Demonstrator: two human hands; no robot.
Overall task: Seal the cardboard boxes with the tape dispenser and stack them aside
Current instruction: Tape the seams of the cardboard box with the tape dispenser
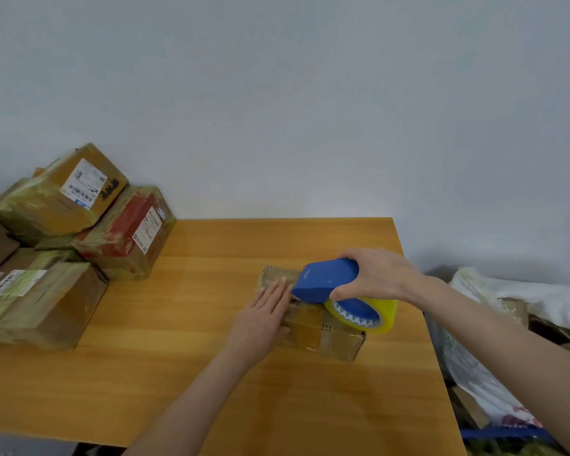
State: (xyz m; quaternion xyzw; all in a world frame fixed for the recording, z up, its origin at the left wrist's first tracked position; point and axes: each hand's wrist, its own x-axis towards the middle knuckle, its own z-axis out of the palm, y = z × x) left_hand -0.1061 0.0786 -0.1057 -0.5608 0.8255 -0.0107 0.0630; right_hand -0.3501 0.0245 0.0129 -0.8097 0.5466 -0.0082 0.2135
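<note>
A small flat cardboard box [323,330] lies on the wooden table [185,340], right of centre. My left hand [260,320] presses flat on the box's left side with straight fingers. My right hand [379,274] grips the blue tape dispenser [326,279], which carries a roll of yellowish clear tape [375,315]. The dispenser's front end rests on the top of the box, just right of my left fingertips. The far end of the box top [277,273] shows beyond the dispenser.
Several taped cardboard boxes [46,291] are stacked at the table's left, including one with red print [129,232] and one on top with a white label [63,192]. White bags and cardboard scraps [507,324] lie beyond the table's right edge. A plain wall stands behind.
</note>
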